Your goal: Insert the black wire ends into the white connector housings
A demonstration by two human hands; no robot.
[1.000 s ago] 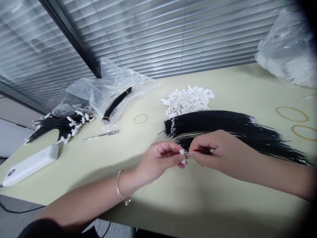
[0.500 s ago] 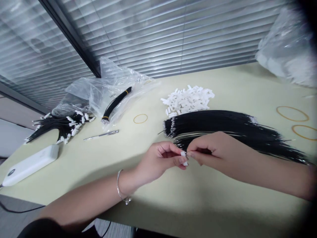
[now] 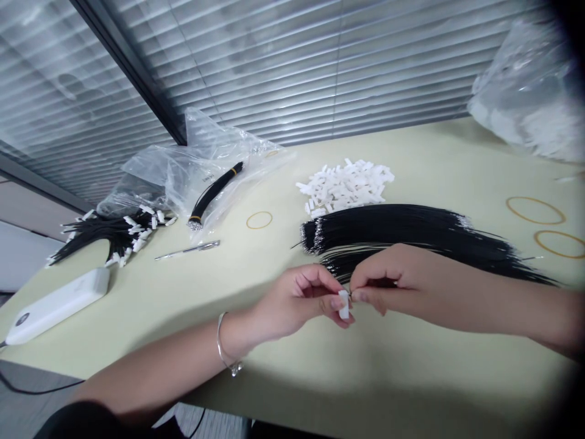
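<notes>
Between thumb and fingers, my left hand (image 3: 306, 300) pinches a small white plastic connector housing (image 3: 343, 304). My right hand (image 3: 393, 283) is closed in a pinch right beside it, with the dark end of a wire (image 3: 351, 295) at its fingertips, against the housing's edge. Whether the wire end sits inside the housing I cannot tell. Just behind my hands lies a thick bundle of black wires (image 3: 388, 228) with shiny metal terminals at the left end. My right hand covers part of it. A heap of white connector housings (image 3: 347, 186) lies behind the bundle.
At left are black wires with white connectors (image 3: 132, 235), a white oblong device (image 3: 59, 305) and a pen (image 3: 187, 250). A banded wire bundle (image 3: 216, 195) lies on a clear plastic bag (image 3: 155, 171). Rubber bands (image 3: 259, 220) lie about. Another bag (image 3: 530, 103) stands back right.
Both hands have shifted slightly right and toward me. The white housing has turned, showing more of its broad face. The right hand keeps its pinch beside it.
</notes>
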